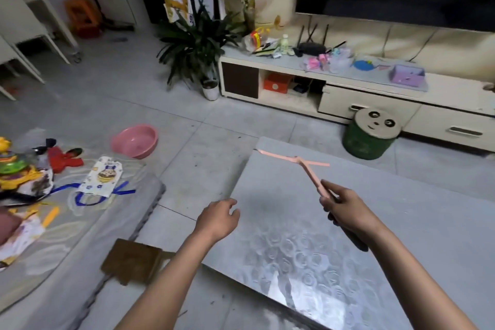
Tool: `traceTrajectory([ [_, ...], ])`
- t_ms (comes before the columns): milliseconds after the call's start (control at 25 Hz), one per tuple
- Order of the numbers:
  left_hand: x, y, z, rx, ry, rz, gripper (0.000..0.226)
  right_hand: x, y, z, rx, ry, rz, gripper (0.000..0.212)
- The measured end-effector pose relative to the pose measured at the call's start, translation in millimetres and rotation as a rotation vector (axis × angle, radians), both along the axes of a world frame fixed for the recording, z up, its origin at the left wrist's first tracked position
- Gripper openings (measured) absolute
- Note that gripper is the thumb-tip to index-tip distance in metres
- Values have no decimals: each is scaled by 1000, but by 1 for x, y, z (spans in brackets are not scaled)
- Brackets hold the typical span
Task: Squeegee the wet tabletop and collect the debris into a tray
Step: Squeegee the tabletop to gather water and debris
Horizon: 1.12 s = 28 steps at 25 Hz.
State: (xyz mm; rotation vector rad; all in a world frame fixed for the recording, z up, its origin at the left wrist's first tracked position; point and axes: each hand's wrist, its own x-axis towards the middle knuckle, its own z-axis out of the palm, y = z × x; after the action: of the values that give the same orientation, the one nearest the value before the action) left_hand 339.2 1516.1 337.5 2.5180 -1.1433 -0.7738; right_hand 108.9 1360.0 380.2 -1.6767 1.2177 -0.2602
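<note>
Your left hand (218,218) sits at the left edge of the tabletop (401,236), fingers loosely curled, holding nothing. Your right hand (345,206) grips the pink squeegee (310,173) by its handle, with its blade across the far left corner. The near surface glistens wet. A pink basin (135,140) sits on the floor beyond.

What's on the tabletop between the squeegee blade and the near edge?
Nothing visible: the tabletop shows no object nearer than the squeegee, gripped by the right hand; the left hand is at the left edge.
</note>
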Motion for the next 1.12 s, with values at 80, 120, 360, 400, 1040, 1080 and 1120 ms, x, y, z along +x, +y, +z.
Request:
traceTrajectory([
  [80,33,8,5,-4,24,20,38,44,7,5,14,-11,6,43],
  [120,61,13,5,-8,42,39,37,76,10,5,16,-11,19,43],
  [360,169,21,10,-57,78,129,42,204,9,15,18,-15,72,45],
  [400,186,19,10,-62,77,145,42,226,5,16,18,-16,87,46],
  [1040,392,-155,31,-72,67,-11,42,411,-134,35,-48,-53,4,44],
  [1080,399,-169,31,-66,82,-29,41,415,-143,36,-48,-54,-24,43],
  [1120,405,-182,30,-65,97,-40,40,418,-150,36,-54,-53,-40,42],
])
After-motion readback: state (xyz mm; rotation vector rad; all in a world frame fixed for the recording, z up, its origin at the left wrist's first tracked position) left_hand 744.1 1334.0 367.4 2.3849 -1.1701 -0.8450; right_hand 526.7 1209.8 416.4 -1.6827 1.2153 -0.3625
